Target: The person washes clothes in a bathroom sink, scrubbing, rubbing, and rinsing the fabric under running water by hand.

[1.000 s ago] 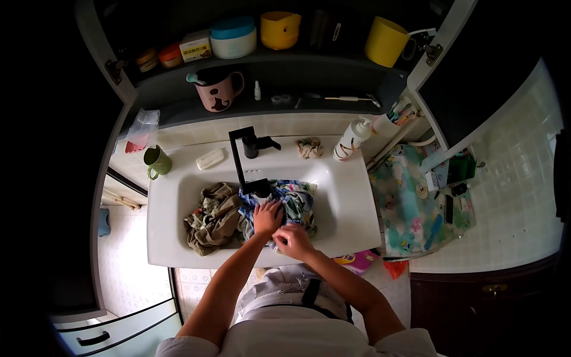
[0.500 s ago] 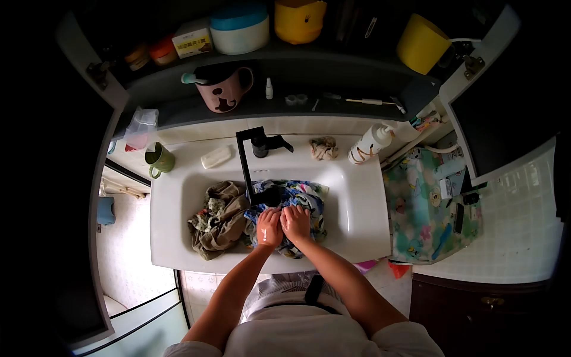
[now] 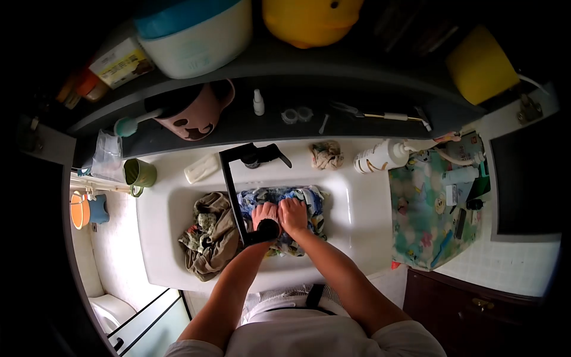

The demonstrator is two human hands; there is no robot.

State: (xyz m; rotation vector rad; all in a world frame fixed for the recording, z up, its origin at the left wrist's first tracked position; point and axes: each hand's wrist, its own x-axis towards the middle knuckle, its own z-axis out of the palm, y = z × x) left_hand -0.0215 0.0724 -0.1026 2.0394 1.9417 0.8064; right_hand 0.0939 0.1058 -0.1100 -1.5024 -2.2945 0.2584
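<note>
A blue patterned cloth (image 3: 315, 205) lies bunched in the white sink (image 3: 351, 208). My left hand (image 3: 265, 215) presses on it with curled fingers, partly hidden by the end of the black faucet (image 3: 232, 190). Right beside it, my right hand (image 3: 292, 215) has its fingers bent into the same cloth. The two hands touch or nearly touch. A brown garment (image 3: 220, 241) with a small floral cloth (image 3: 201, 234) is heaped in the left part of the sink, apart from my hands.
On the sink's back rim are a green mug (image 3: 140, 174), a soap bar (image 3: 202, 169), a crumpled rag (image 3: 326, 155) and a pump bottle (image 3: 380, 156). A dark shelf (image 3: 267, 128) with a pink mug (image 3: 193, 116) overhangs the back. Open cabinet doors flank both sides.
My right hand has moved up from the cloth's near edge to beside my left hand, and its fingers have curled onto the cloth. The view has shifted closer to the shelf.
</note>
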